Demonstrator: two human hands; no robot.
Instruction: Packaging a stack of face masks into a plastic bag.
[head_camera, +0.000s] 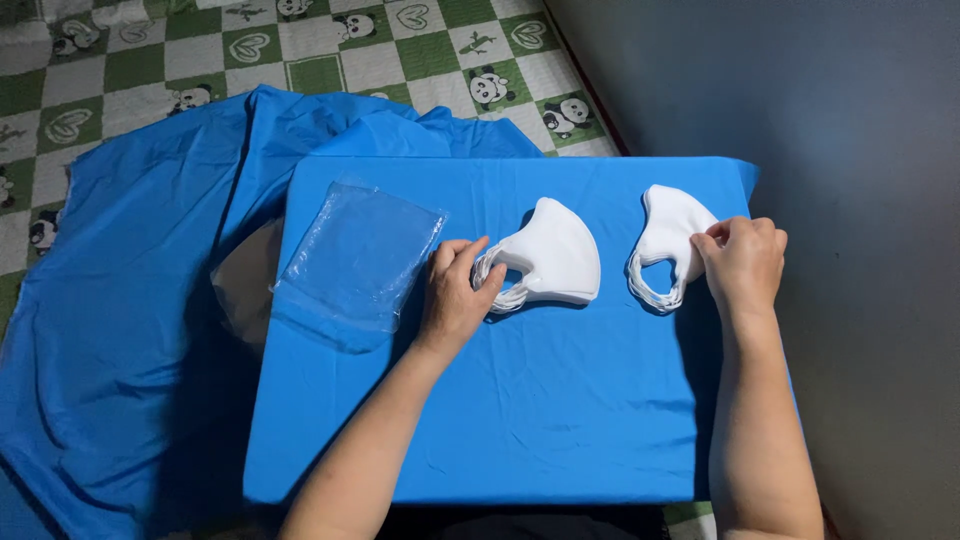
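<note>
Currently, in the head view, we are looking down on a small table (520, 420) covered with a blue cloth. Our left hand (458, 295) is resting near the middle of the table top, and its fingers are curling around the ear loops of the left stack of white masks (552, 262), pinching the loops at the stack's left end. This stack is lying flat on the cloth, slightly toward the far edge, with its rounded side pointing to the right.

Our right hand (743, 262) is working near the right edge of the table. Its fingers are closing on the right side of the right stack of white masks (668, 240), gripping it between thumb and fingertips. This stack is lying close to the far right corner, with its ear loops hanging toward the near edge. The two stacks are lying apart, with bare cloth showing between them.

We are also seeing a pile of clear plastic bags (358, 262) lying at the left edge of the table, near the far left corner, tilted and partly hanging over the edge. It is lying just beside our left hand without touching it.

A loose blue sheet (130, 300) is spreading over the floor to the left of the table. A green and white checked mat with panda pictures (300, 50) is lying beyond the far edge. A grey wall (850, 150) is running along the right side.
</note>
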